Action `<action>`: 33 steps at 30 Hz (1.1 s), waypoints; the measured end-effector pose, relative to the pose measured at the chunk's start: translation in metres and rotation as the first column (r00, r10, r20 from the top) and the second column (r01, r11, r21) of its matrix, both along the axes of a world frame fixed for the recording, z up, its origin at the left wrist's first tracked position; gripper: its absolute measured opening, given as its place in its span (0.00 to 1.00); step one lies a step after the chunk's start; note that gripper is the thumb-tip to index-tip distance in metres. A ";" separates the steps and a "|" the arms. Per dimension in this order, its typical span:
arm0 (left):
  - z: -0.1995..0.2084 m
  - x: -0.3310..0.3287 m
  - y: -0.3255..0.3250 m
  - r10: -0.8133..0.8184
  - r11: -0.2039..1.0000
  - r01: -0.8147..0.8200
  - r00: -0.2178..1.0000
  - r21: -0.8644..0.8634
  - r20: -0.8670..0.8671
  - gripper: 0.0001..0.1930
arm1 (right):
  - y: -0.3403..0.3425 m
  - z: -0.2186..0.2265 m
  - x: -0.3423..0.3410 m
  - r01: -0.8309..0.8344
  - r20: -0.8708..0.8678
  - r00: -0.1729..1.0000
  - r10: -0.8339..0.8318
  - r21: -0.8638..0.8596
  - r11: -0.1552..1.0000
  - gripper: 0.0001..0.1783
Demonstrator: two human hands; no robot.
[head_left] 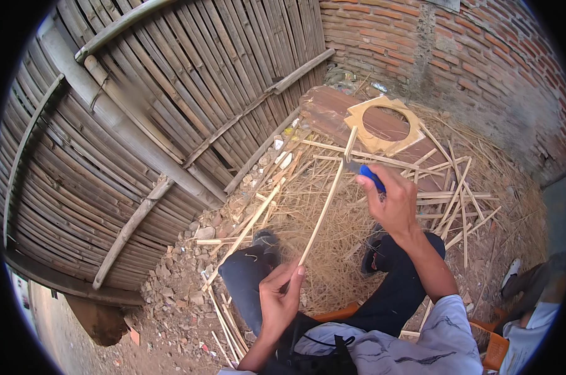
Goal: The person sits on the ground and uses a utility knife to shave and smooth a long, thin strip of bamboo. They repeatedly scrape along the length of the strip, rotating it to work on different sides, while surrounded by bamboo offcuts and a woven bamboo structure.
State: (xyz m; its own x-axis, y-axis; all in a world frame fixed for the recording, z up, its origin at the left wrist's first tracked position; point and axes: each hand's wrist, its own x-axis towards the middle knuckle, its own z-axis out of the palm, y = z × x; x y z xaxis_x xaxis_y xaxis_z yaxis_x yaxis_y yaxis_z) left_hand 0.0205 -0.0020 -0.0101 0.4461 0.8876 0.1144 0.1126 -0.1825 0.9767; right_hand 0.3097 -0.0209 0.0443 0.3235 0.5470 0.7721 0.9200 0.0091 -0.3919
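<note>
My left hand (282, 297) is closed around the lower end of a long, thin bamboo strip (323, 215) that slants up and away from me. In my right hand (395, 203) is a knife (372, 179) with a blue handle. Its grey blade lies against the upper part of the strip. A paler sliver (351, 144) stands up at the blade, though whether it is still joined to the strip I cannot tell. Below the strip, thin shavings (333, 275) cover the ground between my legs.
Beyond my hands, a pale jagged-edged panel with a round hole (365, 135) lies on a brown board (323, 112). Cut strips (461, 194) are piled at the right, others (230, 328) at the left. A bamboo fence (170, 81) and brick wall (477, 62) enclose the corner. Another person (527, 312) is at the right.
</note>
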 end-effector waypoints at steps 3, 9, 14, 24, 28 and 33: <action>-0.004 -0.011 -0.002 -0.026 0.999 0.026 1.000 -0.040 -0.004 0.14 | -0.002 0.014 0.035 0.107 -0.108 0.989 -0.106 0.005 0.994 0.17; -0.001 -0.006 0.014 0.008 0.996 -0.004 0.999 -0.092 0.050 0.15 | -0.006 -0.019 -0.026 -0.251 -0.052 0.968 0.247 -0.102 0.963 0.15; 0.006 0.002 0.019 0.026 0.997 -0.021 0.997 -0.069 0.068 0.17 | -0.011 -0.024 -0.057 -0.373 0.002 0.926 0.379 -0.164 0.913 0.16; 0.003 0.017 0.015 0.082 0.997 -0.081 0.993 -0.013 0.088 0.18 | -0.013 -0.026 -0.066 -0.420 0.010 0.903 0.429 -0.181 0.889 0.16; 0.006 0.020 0.015 0.067 0.997 -0.070 0.994 0.023 0.083 0.18 | -0.014 -0.021 -0.064 -0.397 0.022 0.913 0.408 -0.192 0.898 0.15; 0.010 0.016 0.015 0.049 0.998 -0.051 0.997 0.031 0.056 0.18 | -0.010 -0.020 -0.051 -0.316 0.040 0.945 0.325 -0.144 0.938 0.14</action>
